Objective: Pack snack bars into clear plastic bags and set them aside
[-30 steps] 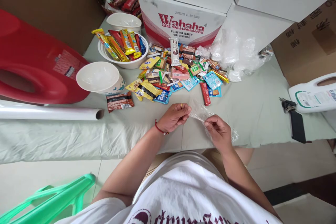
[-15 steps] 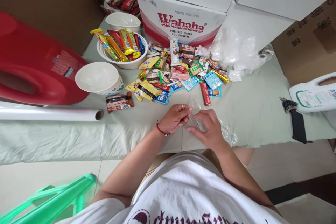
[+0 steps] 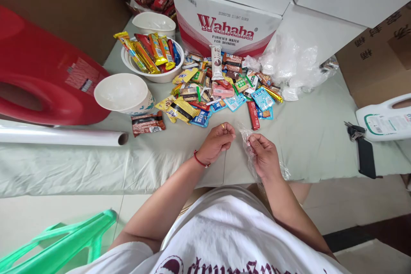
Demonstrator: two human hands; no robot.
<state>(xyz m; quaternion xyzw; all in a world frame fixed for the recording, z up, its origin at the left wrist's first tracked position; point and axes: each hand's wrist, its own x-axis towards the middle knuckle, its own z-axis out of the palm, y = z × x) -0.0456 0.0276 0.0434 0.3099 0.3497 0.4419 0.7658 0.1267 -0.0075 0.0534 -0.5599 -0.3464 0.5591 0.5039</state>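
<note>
A thin clear plastic bag [image 3: 249, 154] is pinched between the thumb and fingers of my right hand [image 3: 267, 156]; it hangs down crumpled beside the wrist. My left hand [image 3: 217, 143], with a red cord on its wrist, is just left of the bag and apart from it. Its fingers are curled in, and nothing shows in them. Beyond both hands lies a heap of small wrapped snacks [image 3: 221, 87]. Nearest my hands are a red-wrapped bar [image 3: 253, 115] and several blue sachets, one of them a light blue sachet [image 3: 262, 99].
On the left stand a bowl of wrapped bars [image 3: 162, 78], a paper bowl [image 3: 122, 94], a red jug [image 3: 48, 72] and a plastic film roll [image 3: 64, 135]. Crumpled clear bags [image 3: 289, 66] lie before a Wahaba-style water carton [image 3: 224, 21]. Keys, a black phone [image 3: 366, 157] and a white bottle [image 3: 385, 117] are right.
My right hand has closed on the clear bag and drawn it to the right, away from my left hand. My left fingers have let go of it.
</note>
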